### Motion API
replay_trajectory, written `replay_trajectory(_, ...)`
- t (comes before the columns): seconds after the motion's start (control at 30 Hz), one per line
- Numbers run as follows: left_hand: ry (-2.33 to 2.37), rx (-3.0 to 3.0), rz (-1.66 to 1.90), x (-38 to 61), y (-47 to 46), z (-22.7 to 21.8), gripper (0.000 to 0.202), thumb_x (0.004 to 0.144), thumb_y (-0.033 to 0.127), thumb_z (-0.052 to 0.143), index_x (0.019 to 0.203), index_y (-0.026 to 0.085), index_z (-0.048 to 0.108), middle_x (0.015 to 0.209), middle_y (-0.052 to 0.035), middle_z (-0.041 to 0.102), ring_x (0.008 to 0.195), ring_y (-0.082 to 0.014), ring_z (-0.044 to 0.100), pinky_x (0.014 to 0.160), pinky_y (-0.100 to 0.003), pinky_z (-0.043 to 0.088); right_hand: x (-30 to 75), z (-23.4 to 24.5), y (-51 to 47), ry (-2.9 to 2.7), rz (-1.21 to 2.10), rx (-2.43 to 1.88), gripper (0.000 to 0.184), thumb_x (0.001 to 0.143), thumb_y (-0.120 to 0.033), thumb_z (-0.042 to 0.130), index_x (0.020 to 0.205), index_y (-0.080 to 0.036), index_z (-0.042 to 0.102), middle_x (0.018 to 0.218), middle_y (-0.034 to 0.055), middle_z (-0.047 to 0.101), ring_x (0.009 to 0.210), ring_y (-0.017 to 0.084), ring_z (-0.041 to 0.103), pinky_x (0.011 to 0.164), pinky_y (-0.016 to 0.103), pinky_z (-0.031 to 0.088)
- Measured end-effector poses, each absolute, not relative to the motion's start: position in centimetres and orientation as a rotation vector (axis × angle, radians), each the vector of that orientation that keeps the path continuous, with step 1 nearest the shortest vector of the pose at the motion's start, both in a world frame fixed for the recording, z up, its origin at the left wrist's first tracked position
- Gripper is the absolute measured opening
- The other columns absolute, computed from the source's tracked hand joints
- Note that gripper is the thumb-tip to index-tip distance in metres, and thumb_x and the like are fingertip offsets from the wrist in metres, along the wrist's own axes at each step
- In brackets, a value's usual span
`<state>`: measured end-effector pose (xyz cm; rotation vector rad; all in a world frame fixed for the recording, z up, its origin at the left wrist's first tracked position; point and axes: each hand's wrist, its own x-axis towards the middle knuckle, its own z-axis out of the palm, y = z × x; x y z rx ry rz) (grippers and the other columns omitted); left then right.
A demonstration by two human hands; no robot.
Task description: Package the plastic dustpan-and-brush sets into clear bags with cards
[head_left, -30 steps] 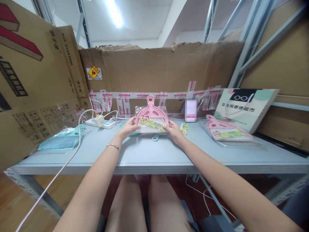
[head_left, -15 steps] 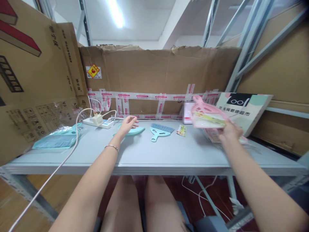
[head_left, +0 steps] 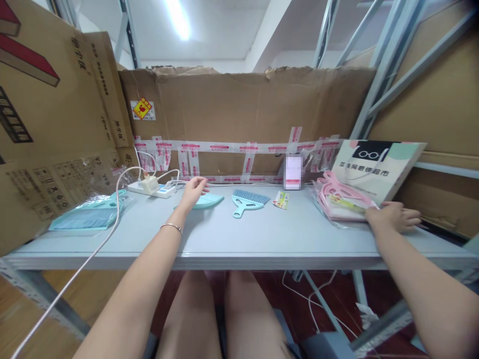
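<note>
My right hand (head_left: 394, 218) lies flat on the table at the right, fingers spread, touching the near edge of a stack of bagged pink dustpan sets (head_left: 339, 202). My left hand (head_left: 192, 189) rests with loosely curled fingers on a loose teal dustpan (head_left: 207, 200) at the back middle; a bracelet is on that wrist. A teal hand brush (head_left: 247, 200) lies bare on the table just right of the dustpan. A small printed label card (head_left: 281, 200) sits beside the brush.
A bagged teal dustpan set (head_left: 88, 214) lies at the left. A white power strip (head_left: 151, 188) with cords sits at the back left. Taped cardboard walls (head_left: 239, 114) close the back and left. A printed box (head_left: 376, 164) leans at the right. The grey table (head_left: 239, 239) has a near edge.
Both hands held the bagged pink set at the middle. My right hand carried it right and set it on the pink stack, then flattened. My left hand dropped onto the teal dustpan.
</note>
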<state>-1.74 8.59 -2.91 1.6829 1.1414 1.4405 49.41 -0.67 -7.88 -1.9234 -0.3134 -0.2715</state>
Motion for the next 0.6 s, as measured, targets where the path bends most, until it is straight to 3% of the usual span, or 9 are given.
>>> replay_trajectory(0.17, 1.333, 1.779, 1.481, -2.4, 8.9, -2.9, 0.033, 0.084, 0.037, 0.038, 0.090, 0.015, 0.060, 0.082, -0.0088, 0.067, 0.075, -0.0187, 0.063, 0.064, -0.028, 0.048, 49.1, -8.0, -0.6, -0.296, -0.245, -2.015, 0.026, 0.064, -0.016, 0.061, 0.089, -0.019, 0.054, 0.127, 0.0226, 0.037, 0.120, 0.038, 0.031, 0.093, 0.050, 0.020)
replay_trajectory(0.4, 1.680, 1.913, 1.346, -3.2, 9.1, -3.0, 0.054, 0.088, 0.048, 0.023, 0.103, 0.013, 0.062, 0.106, -0.0154, 0.065, 0.105, -0.0274, 0.057, 0.091, -0.038, 0.039, 48.2, -7.4, -0.9, -0.319, -0.361, -1.921, 0.026, 0.065, -0.022, 0.061, 0.088, -0.021, 0.049, 0.123, 0.0186, 0.041, 0.119, 0.035, 0.033, 0.093, 0.049, 0.023)
replay_trajectory(0.5, 1.816, 1.972, 1.211, -4.1, 8.6, -2.8, 0.059, 0.084, 0.059, 0.028, 0.104, 0.014, 0.062, 0.117, -0.0177, 0.060, 0.115, -0.0305, 0.051, 0.097, -0.041, 0.034, 47.9, -6.8, -1.2, -0.313, -0.441, -1.834, 0.025, 0.066, -0.020, 0.059, 0.088, -0.021, 0.048, 0.120, 0.0187, 0.043, 0.117, 0.036, 0.035, 0.091, 0.051, 0.024)
replay_trajectory(0.6, 1.961, 2.016, 1.068, -6.0, 8.1, -2.8, 0.067, 0.065, 0.070, 0.050, 0.094, 0.011, 0.064, 0.118, -0.0253, 0.057, 0.115, -0.0388, 0.049, 0.094, -0.048, 0.034, 47.5, -6.4, -1.7, -0.348, -0.539, -1.733, 0.027, 0.066, -0.014, 0.055, 0.091, -0.022, 0.046, 0.119, 0.0174, 0.044, 0.118, 0.033, 0.037, 0.091, 0.049, 0.026)
